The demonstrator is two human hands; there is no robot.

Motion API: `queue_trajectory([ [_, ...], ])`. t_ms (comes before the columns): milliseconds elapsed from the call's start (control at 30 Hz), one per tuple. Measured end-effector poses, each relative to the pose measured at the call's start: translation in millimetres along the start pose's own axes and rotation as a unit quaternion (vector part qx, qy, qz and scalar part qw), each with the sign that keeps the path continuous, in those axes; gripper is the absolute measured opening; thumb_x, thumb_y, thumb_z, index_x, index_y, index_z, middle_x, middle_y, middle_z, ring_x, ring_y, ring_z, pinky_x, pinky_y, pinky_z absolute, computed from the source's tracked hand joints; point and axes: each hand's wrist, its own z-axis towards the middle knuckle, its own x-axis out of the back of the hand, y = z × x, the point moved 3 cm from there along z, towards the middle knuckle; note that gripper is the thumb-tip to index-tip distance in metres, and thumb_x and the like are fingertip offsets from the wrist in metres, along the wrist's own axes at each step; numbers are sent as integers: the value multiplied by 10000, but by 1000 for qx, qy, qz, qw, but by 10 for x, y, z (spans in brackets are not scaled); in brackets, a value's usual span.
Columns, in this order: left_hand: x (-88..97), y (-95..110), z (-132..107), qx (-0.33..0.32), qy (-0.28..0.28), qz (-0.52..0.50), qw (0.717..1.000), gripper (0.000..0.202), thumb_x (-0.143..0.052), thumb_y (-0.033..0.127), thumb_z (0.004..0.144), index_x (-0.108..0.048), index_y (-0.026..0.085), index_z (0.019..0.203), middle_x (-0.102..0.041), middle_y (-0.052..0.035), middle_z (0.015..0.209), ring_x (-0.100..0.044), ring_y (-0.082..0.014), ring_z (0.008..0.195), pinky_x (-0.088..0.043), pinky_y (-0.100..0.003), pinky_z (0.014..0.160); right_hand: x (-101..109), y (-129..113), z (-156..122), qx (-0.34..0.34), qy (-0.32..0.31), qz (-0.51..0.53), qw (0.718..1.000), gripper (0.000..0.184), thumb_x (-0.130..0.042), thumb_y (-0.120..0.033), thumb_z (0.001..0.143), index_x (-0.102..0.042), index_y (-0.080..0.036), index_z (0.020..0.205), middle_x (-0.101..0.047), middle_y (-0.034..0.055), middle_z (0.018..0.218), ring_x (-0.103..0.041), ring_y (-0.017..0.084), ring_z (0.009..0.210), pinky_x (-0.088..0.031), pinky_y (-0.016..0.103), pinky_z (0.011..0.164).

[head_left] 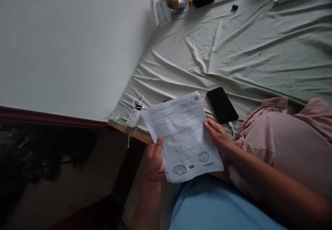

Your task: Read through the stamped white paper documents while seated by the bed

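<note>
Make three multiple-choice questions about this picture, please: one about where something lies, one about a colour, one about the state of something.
1. Where does the black phone lie?
A. on the bed sheet, beside the paper
B. on the floor
C. in the left hand

2. What colour is the bed sheet?
A. dark red
B. pale green
C. black

3. How is the printed paper held?
A. it lies free on the sheet
B. by one hand only
C. by both hands, one at each side

Answers:
1 A, the phone rests on the sheet near the paper's upper right corner.
2 B, the creased cloth looks pale green.
3 C, the left hand and the right hand each grip an edge.
</note>
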Motion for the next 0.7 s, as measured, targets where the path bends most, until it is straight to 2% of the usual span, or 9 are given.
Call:
queue_trajectory([
  [100,29,23,-2,-13,-7,50,999,611,-850,598,666,-716,105,1001,-751,-119,924,-733,-274,914,-632,-332,802,27,-72,3,36,14,-97,995,391,-413,-523,1001,-539,-159,930,-576,51,850,-552,161,768,-466,258,690],
  [167,61,22,-19,-20,-26,76,997,609,-800,606,730,-714,97,1053,-748,-130,955,-730,-269,930,-631,-315,781,76,-207,-7,103,63,-200,972,338,-405,-421,1015,-560,-149,1142,-620,95,1029,-606,194,914,-513,317,816],
  [200,72,16,-34,-19,-45,88,995,597,-770,595,771,-709,99,1098,-745,-136,996,-727,-262,946,-629,-305,783,102,-309,-20,148,98,-252,951,358,-408,-370,1017,-522,-149,1275,-601,125,1178,-603,219,1047,-518,360,902],
  [267,82,4,-73,-17,-88,112,990,561,-712,559,843,-690,113,1184,-732,-142,1088,-721,-246,976,-624,-293,803,137,-565,-62,241,166,-352,889,457,-414,-296,1019,-407,-164,1457,-454,162,1433,-480,262,1309,-468,450,1059],
  [367,62,7,-140,-18,-148,148,978,541,-663,534,891,-670,127,1248,-720,-146,1138,-718,-236,977,-619,-296,821,120,-971,-111,317,202,-469,799,485,-431,-232,1031,-386,-185,1511,-304,152,1560,-307,288,1454,-328,523,1193],
  [433,41,18,-179,-19,-175,168,970,547,-644,545,900,-681,113,1234,-731,-150,1094,-722,-233,928,-619,-298,794,75,-1178,-116,332,181,-521,765,414,-444,-221,1041,-475,-181,1451,-313,135,1566,-264,301,1476,-278,539,1212],
  [500,32,20,-210,-20,-192,183,964,553,-628,559,905,-701,93,1194,-739,-152,1047,-723,-224,868,-614,-291,754,11,-1280,-101,333,129,-561,747,308,-456,-252,1055,-578,-178,1328,-439,111,1490,-275,308,1469,-225,566,1216],
  [600,54,-10,-242,-9,-210,180,961,558,-604,567,916,-702,95,1198,-734,-151,1082,-720,-225,883,-605,-284,743,-78,-1261,-64,314,50,-588,744,251,-454,-292,1068,-635,-165,1188,-636,94,1226,-401,294,1380,-223,569,1196],
  [700,100,-42,-256,-25,-211,185,960,556,-587,569,924,-700,104,1209,-735,-145,1087,-713,-239,951,-592,-274,749,-147,-1197,-45,298,23,-594,747,301,-442,-267,1069,-586,-147,1305,-644,106,1191,-457,281,1307,-284,521,1157],
])
